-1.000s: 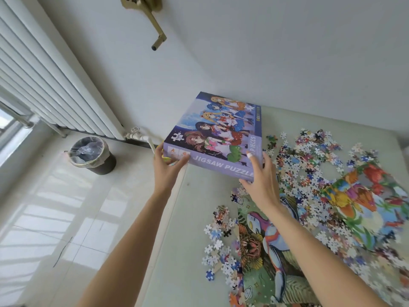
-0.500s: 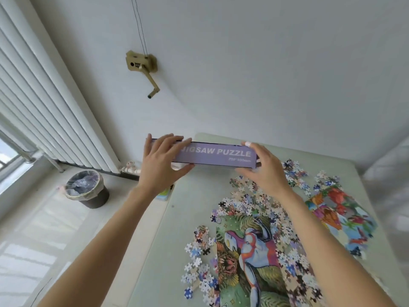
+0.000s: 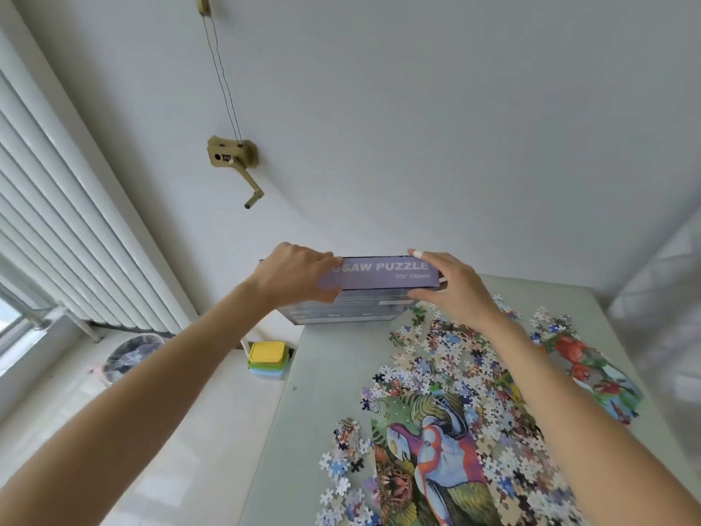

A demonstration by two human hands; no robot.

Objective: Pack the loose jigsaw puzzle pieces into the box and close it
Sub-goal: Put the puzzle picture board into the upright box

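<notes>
The purple jigsaw puzzle box point(image 3: 379, 277) is held up on edge above the far end of the table point(image 3: 322, 392), its "JIGSAW PUZZLE" side facing me and its underside showing below. My left hand point(image 3: 294, 273) grips the box's left end, fingers over the top and thumb beneath. My right hand point(image 3: 449, 284) grips the right end the same way. Loose puzzle pieces point(image 3: 447, 358) lie scattered over the table's right half, around a printed tiger-and-figure sheet point(image 3: 428, 449) and a flower-patterned sheet point(image 3: 591, 366).
A stack of small coloured containers with a yellow lid point(image 3: 267, 358) stands on the floor by the table's left edge. A lined waste bin point(image 3: 131, 356) sits below the radiator point(image 3: 57, 222). A brass crank point(image 3: 237, 161) hangs on the wall.
Both hands lifted the box off the table and tipped it up, so its picture lid turned away and the narrow side now faces me. My view also tilted upward.
</notes>
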